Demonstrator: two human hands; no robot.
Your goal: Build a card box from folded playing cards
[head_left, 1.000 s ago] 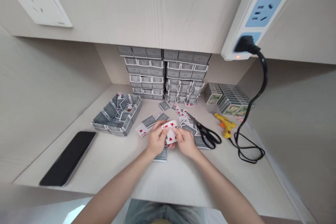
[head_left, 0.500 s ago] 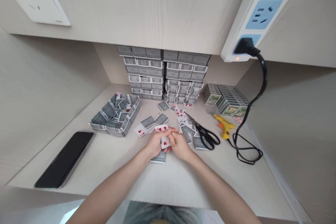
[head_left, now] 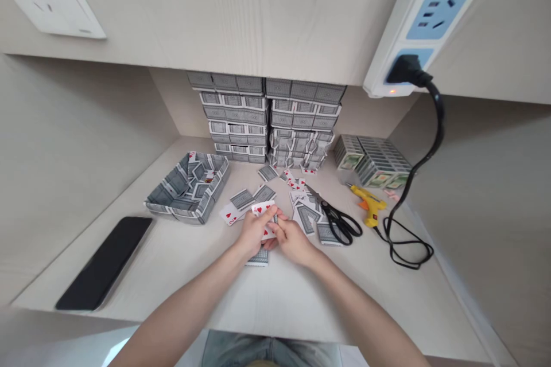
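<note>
A red-hearts playing card [head_left: 261,208], face up, is between my two hands above the worktop. My left hand [head_left: 253,230] is closed on its left side with the thumb across the face. At the card's right edge, the fingers of my right hand [head_left: 295,241] pinch it, and a sliver of grey patterned back shows there. Below my hands lies a grey-backed card [head_left: 258,258], partly covered. Just beyond are loose cards, including a two of hearts [head_left: 230,214] and a grey-backed card [head_left: 242,199]. More cards [head_left: 306,218] lie to the right.
Black-handled scissors [head_left: 338,221] and a yellow glue gun [head_left: 368,205] with a looped black cord [head_left: 408,264] lie right. Left are a box made of folded cards [head_left: 198,215] and a black phone [head_left: 105,264]. Behind stand stacked card boxes [head_left: 241,112] and packed decks [head_left: 379,160].
The card has shifted slightly left in my hands. My right fingers have moved over its right edge, where a strip of grey back now shows.
</note>
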